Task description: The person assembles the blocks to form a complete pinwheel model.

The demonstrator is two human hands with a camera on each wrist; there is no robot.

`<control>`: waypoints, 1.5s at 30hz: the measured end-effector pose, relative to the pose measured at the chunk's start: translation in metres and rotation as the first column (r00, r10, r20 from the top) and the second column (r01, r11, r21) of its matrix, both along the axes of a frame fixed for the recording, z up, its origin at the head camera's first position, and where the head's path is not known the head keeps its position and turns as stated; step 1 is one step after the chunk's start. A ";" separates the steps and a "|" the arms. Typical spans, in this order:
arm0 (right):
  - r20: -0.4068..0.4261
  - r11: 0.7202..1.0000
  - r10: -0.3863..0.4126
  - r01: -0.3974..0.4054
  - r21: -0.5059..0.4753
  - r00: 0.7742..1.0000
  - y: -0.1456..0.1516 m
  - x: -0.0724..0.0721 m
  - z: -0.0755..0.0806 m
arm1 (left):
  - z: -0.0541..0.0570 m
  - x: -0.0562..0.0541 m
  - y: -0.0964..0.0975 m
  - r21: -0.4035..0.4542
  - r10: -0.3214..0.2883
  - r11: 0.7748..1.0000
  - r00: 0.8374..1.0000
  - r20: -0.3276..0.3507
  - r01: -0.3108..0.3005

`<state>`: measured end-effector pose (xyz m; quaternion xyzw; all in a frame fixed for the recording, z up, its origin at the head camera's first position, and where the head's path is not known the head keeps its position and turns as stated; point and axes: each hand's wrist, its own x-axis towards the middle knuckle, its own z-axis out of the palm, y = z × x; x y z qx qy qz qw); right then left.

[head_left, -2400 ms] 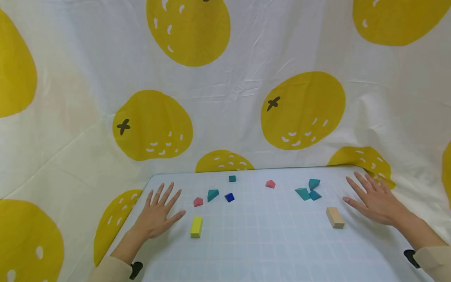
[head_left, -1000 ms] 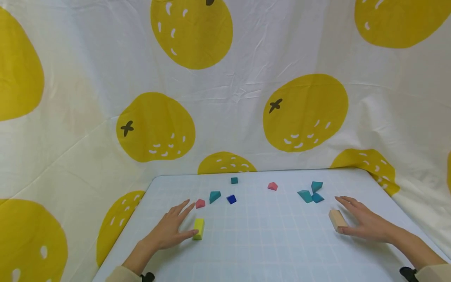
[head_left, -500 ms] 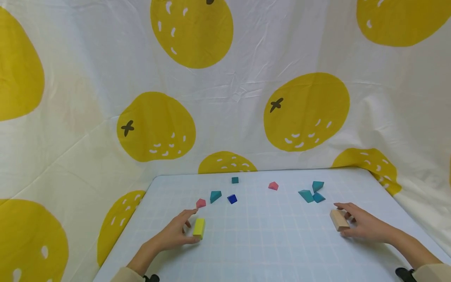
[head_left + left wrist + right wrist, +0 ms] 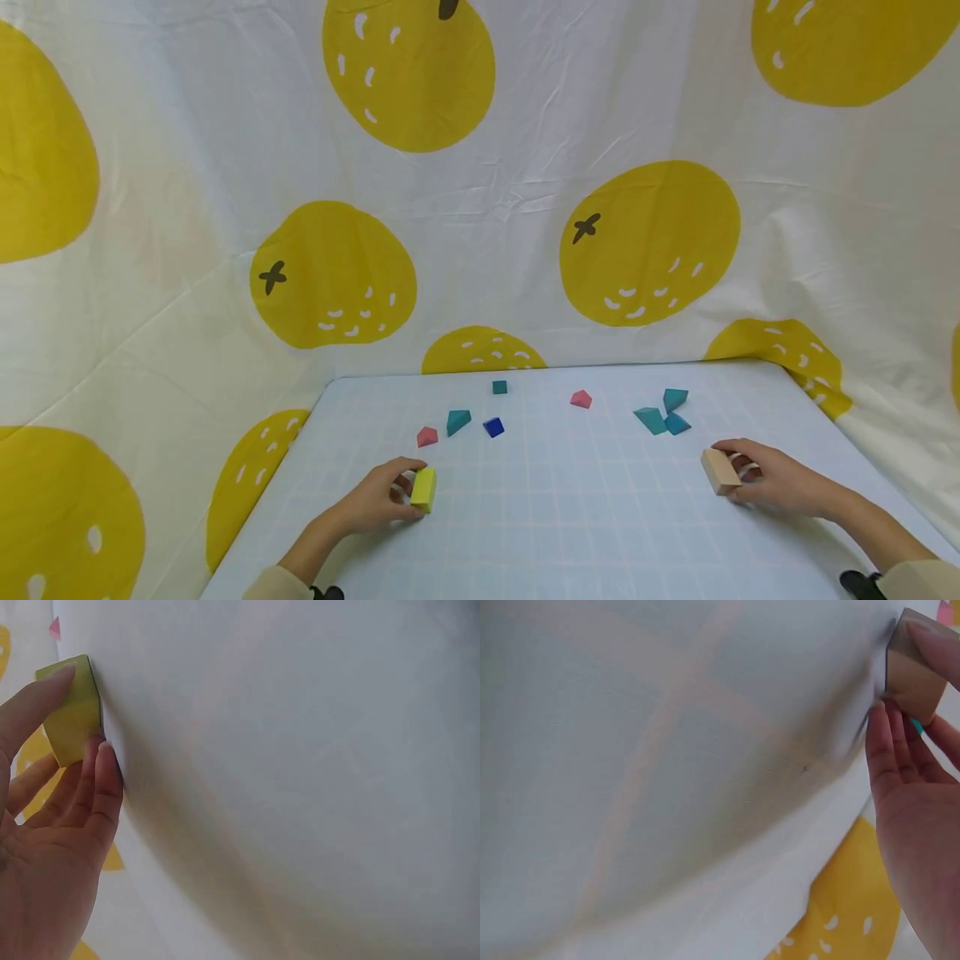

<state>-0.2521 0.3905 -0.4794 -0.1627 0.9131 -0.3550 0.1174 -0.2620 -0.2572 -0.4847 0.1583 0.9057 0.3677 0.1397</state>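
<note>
On the left of the table, my left hand [image 4: 371, 500] holds a yellow rectangular block [image 4: 423, 490] by its ends, between thumb and fingers. The left wrist view shows the thumb on one face of that yellow block [image 4: 73, 712], the other fingers bent around its far side. Across the table, a plain wooden block [image 4: 720, 472] is pinched by my right hand [image 4: 780, 481]. In the right wrist view the thumb lies over the wooden block [image 4: 915, 682] and the fingertips curl beneath it. Both blocks are at or very near the tabletop.
Behind the yellow block lie a pink piece [image 4: 427, 437], a teal piece [image 4: 458, 422], a dark blue block [image 4: 493, 427] and a dark green block [image 4: 499, 387]. Another pink piece [image 4: 581, 399] lies farther right. Teal and blue pieces [image 4: 650, 420] cluster near the right hand. A patterned cloth [image 4: 487, 250] hangs behind.
Both hands came down and inward from spread-out poses above the table. Their fingers then closed, the left on the yellow block, the right on the wooden block. The other pieces stayed put.
</note>
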 end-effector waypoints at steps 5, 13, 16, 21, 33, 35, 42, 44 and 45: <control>-0.007 1.000 -0.001 0.001 -0.004 1.000 0.000 -0.001 0.003 | 0.000 -0.002 0.001 0.017 0.013 1.000 1.000 0.019 -0.014; -0.042 1.000 0.012 -0.013 -0.007 0.999 -0.006 -0.001 0.002 | 0.000 -0.002 0.003 0.043 0.012 0.999 0.999 0.031 -0.014; -0.042 1.000 0.013 -0.014 -0.015 0.999 -0.011 0.000 0.003 | 0.001 -0.001 0.005 0.045 0.000 0.999 1.000 0.019 -0.001; -0.042 1.000 0.015 -0.016 -0.014 0.999 -0.020 0.002 0.008 | 0.001 -0.001 0.009 0.057 -0.020 0.998 1.000 0.004 0.020; -0.063 0.998 0.058 -0.060 -0.035 0.996 -0.044 0.005 0.013 | 0.004 -0.003 0.027 0.067 -0.029 0.997 0.999 -0.018 0.031; -0.054 0.998 0.056 -0.058 -0.036 0.997 -0.048 0.005 0.012 | 0.004 -0.003 0.029 0.065 -0.036 0.997 0.999 -0.025 0.038; -0.061 0.995 0.085 -0.088 -0.049 0.995 -0.060 0.006 0.014 | 0.005 -0.003 0.037 0.056 -0.038 0.998 0.999 -0.032 0.040; -0.067 0.993 0.098 -0.102 -0.054 0.993 -0.064 0.006 0.015 | 0.005 -0.004 0.040 0.061 -0.033 0.998 0.999 -0.021 0.035; -0.068 0.992 0.105 -0.109 -0.058 0.992 -0.066 0.006 0.015 | 0.005 -0.004 0.041 0.062 -0.031 0.998 0.999 -0.014 0.032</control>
